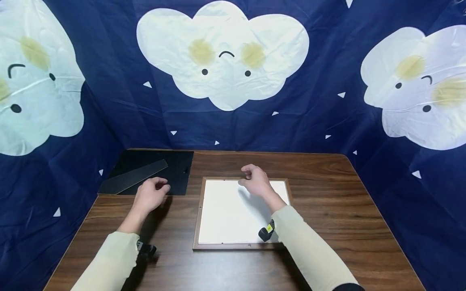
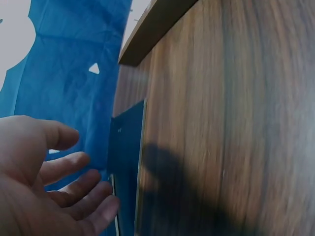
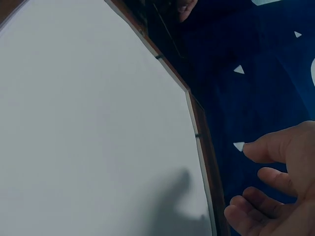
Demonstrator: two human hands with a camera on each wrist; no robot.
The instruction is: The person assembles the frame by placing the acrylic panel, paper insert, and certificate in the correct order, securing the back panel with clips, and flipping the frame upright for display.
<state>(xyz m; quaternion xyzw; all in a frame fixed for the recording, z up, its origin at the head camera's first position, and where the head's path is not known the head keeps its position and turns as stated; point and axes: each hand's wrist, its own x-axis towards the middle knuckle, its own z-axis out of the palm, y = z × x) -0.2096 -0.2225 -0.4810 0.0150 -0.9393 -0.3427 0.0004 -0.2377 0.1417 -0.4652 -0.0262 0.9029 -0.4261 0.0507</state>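
A picture frame (image 1: 197, 226) with a thin brown wooden border lies on the table, a white sheet (image 1: 225, 214) filling its inside. Over its far edge hovers my right hand (image 1: 256, 180), fingers loosely bent and nothing in them; its shadow falls on the sheet. To the left, my left hand (image 1: 151, 194) is held above the table beside a black backing board (image 1: 178, 169), also holding nothing. In the left wrist view its fingers (image 2: 81, 189) are relaxed and apart. A black strip-like stand piece (image 1: 138, 176) lies slantwise across the board.
The brown wood-grain table (image 1: 327, 210) reaches to a dark blue cloth (image 1: 233, 129) printed with white clouds, which hangs at the back and both sides. The backing board lies at the table's far left corner. Small metal tabs sit along the frame's inner edge.
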